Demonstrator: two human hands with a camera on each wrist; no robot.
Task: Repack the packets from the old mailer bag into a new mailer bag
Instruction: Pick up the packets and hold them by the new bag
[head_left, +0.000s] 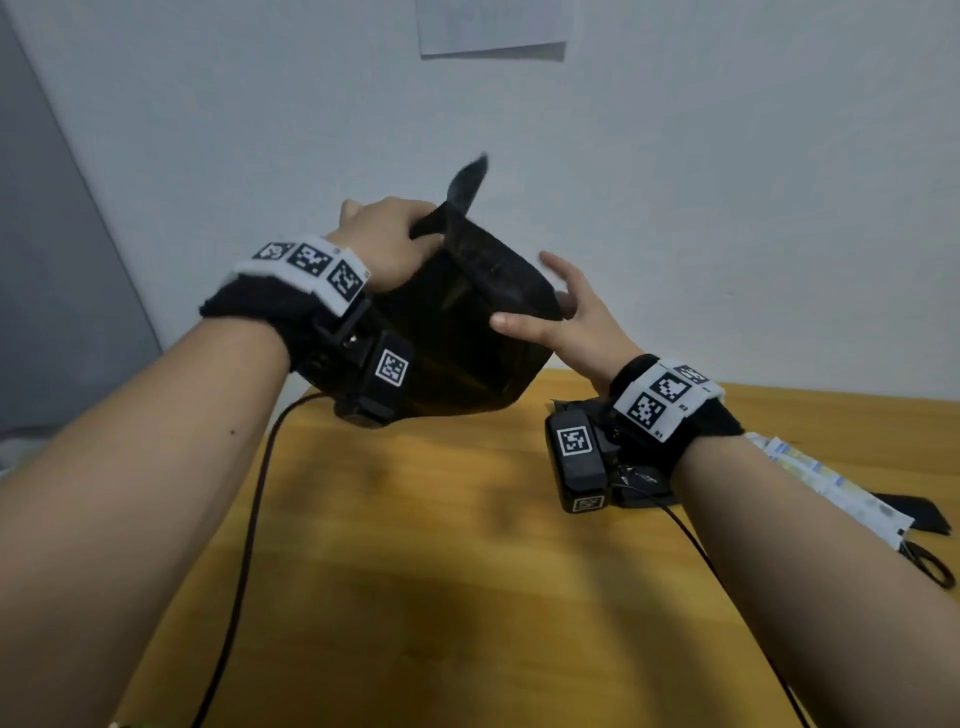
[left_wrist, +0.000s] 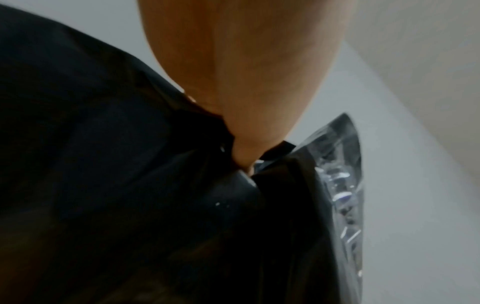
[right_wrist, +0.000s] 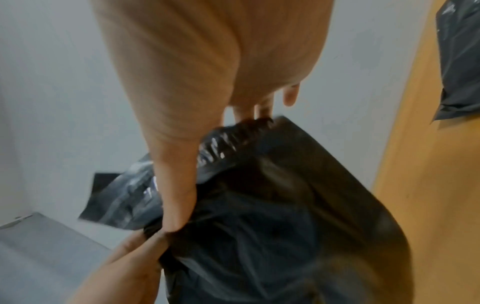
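Observation:
A black mailer bag (head_left: 457, 353) hangs in the air above the wooden table (head_left: 467, 571), bulging at its lower part. My left hand (head_left: 410, 234) grips its upper left corner, the plastic bunched in the fingers (right_wrist: 135, 257). The bag's flap (head_left: 493, 265) is folded over toward me, with a shiny printed strip (left_wrist: 342, 185). My right hand (head_left: 550, 306) pinches the flap, its thumb (right_wrist: 176, 185) lying along the front and the fingers behind the rim. What is inside the bag is hidden.
A second dark grey mailer bag (right_wrist: 459, 61) lies on the table under my right wrist. Printed papers or packets (head_left: 831, 488), a black strip (head_left: 914, 512) and scissors (head_left: 930, 564) sit at the right edge. A cable (head_left: 254, 519) runs down from the left wrist. The wall is close behind.

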